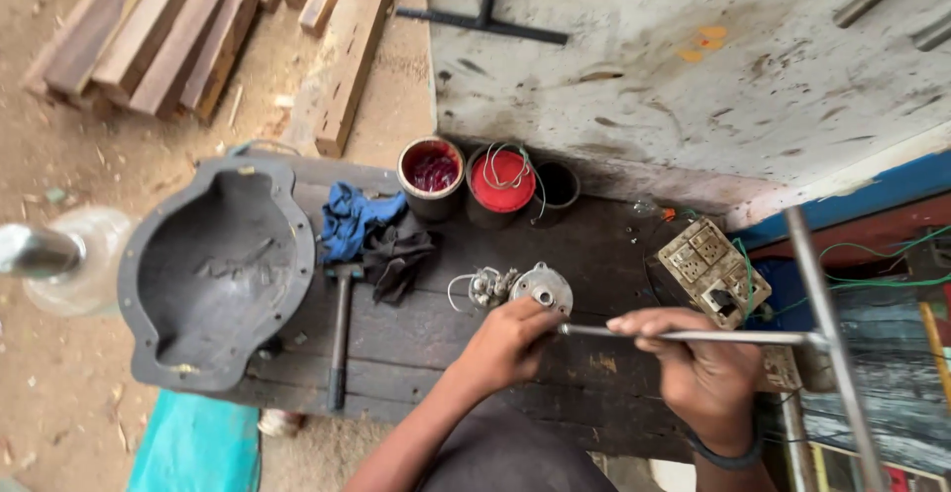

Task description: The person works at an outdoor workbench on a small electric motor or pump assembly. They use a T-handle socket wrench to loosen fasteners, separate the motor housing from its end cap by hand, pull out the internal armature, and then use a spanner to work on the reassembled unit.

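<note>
On a dark wooden bench (416,338), my left hand (507,341) grips the tip end of a long thin metal rod (693,335). My right hand (698,368) is closed around the same rod further right, thumb pressed along it. The rod's tip sits just below a round silver metal part (543,287) with a central hole. A small bundle of metal pieces with white wire (483,287) lies beside it on the left.
A large dark cast housing (213,274) lies at the left with a hammer (340,328) beside it. Blue and black rags (371,234), an open tin of red paint (432,171) and a red-lidded tin (501,183) stand behind. A dirty switch board (711,266) with green wires sits at right.
</note>
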